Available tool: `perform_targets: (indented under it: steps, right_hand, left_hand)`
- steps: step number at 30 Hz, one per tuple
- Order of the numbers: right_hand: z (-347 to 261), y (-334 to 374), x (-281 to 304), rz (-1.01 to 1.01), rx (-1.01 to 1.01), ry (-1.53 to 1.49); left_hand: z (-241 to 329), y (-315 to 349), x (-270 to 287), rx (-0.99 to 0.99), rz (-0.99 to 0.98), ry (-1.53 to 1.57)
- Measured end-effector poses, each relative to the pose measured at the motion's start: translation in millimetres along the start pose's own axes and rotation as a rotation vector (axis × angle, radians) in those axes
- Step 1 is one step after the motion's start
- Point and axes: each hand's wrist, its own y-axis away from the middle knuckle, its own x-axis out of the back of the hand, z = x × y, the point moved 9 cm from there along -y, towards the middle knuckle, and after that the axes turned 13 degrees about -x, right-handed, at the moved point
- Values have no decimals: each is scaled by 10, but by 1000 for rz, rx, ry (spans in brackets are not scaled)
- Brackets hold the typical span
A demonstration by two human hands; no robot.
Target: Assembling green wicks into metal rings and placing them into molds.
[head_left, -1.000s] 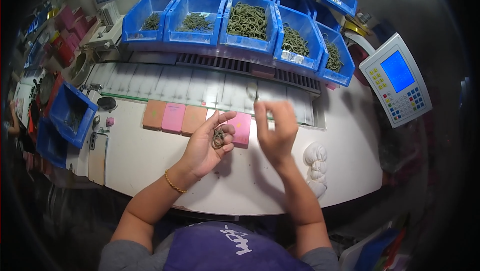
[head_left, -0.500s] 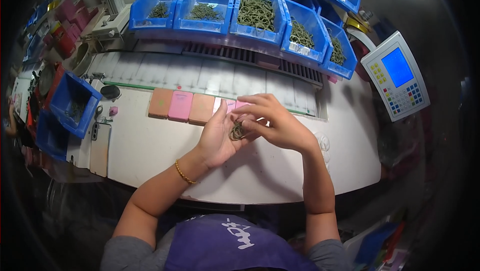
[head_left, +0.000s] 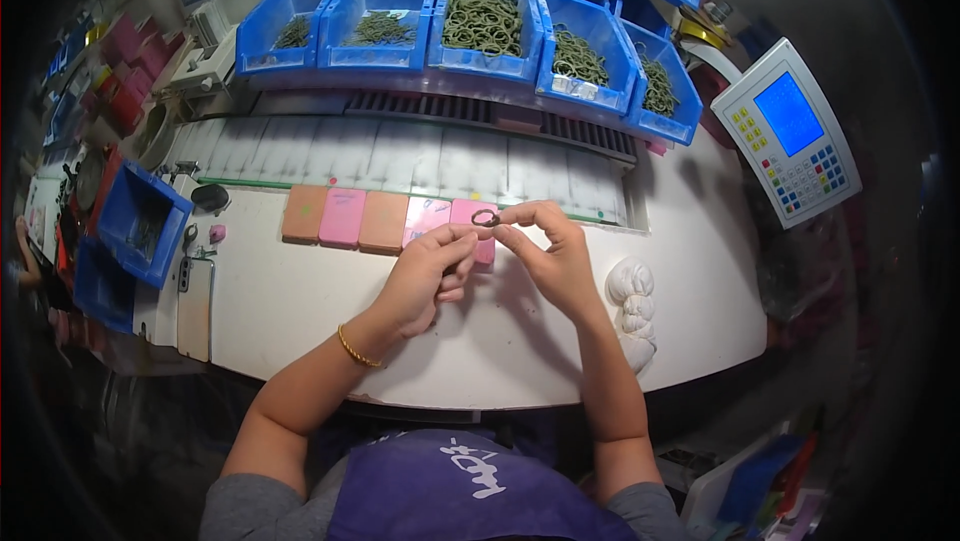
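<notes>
Over the end block [head_left: 485,254], the pink one at the right of its row, the person's two hands meet at a small dark ring [head_left: 483,225]. The right hand [head_left: 552,256], on the end block's right, has thumb and forefinger closed on the ring in a pinch. The left hand [head_left: 425,271], before and left of the end block, is half curled, thumb and forefinger drawn together with the tips right at the ring's near edge; whether they grip it or only touch it, I cannot tell. Its palm is hidden, so what may lie there cannot be told either. A gold bracelet [head_left: 350,351] circles the left wrist, nearer the body than the end block.

Left of the end block, side by side on the white tabletop [head_left: 300,321], run a pale pink block [head_left: 427,216] with marks on it, a brown block [head_left: 382,221], a pink block [head_left: 342,218] and another brown block [head_left: 305,213]. To the end block's right lies a bunched white bundle [head_left: 636,313]. Well to its left are a phone [head_left: 196,306], a pink lump [head_left: 217,233] and a black rounded thing [head_left: 210,198], with blue boxes [head_left: 128,259] past them.

Just beyond the end block stretches a long pale panel [head_left: 380,161]. Farther beyond stand five blue bins [head_left: 375,57] in line, holding olive-green pieces. Far to the end block's right, a white keypad unit [head_left: 786,131] shows a lit blue screen.
</notes>
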Motion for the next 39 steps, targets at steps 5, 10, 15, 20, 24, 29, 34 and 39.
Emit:
perform_targets:
  steps: [5, 10, 15, 20, 24, 29, 34, 39]
  right_hand:
    - [269, 71, -136, 83, -189, -340]
    - [288, 136, -300, 0, -256, -483]
    - [216, 168, -303, -23, -255, -495]
    - [190, 189, -300, -25, -244, -510]
    - [198, 202, -298, -25, -246, -513]
    - [194, 207, -299, -25, -235, -492]
    - [196, 208, -303, -20, -232, -493]
    - [215, 212, -310, -25, -237, -486]
  left_hand:
    - [419, 71, -30, -498, 155, -558]
    - [467, 86, 33, -484, 241, -441]
    - [413, 63, 62, -389, 225, -353]
    - [377, 71, 68, -347, 207, -280]
    - [391, 63, 33, -351, 196, -281]
    - [401, 71, 24, -343, 201, -285]
    - [406, 78, 21, -347, 195, -289]
    - [410, 84, 27, -367, 193, -307]
